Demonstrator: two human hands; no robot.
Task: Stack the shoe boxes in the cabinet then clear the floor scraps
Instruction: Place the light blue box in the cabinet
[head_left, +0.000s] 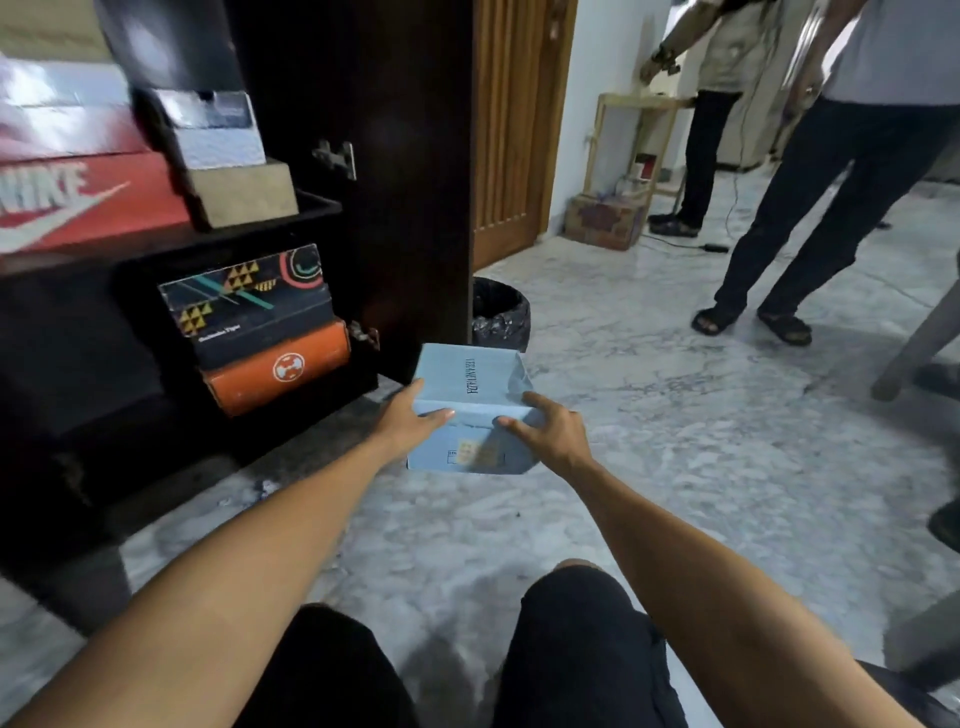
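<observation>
Light-blue shoe box (470, 410) held above marble floor (675, 441), just outside cabinet (363, 156) lower right corner. Left hand (410, 421) grip clasps near-left edge; right hand (545, 428) grip curls over near-right corner.

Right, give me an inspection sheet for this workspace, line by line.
Surface: marble floor, with small dark specks near the cabinet base.
Job's things: light blue shoe box held above the floor in front of the cabinet; patterned black box stacked on an orange box on the lower shelf; red Nike box and smaller boxes above.
Clutter: black-lined bin; cardboard box by the wall.
Grippers: left hand and right hand both grip the blue box.
Cables: a cord across the far floor.
Surroundings: two people standing; wooden door.
</observation>
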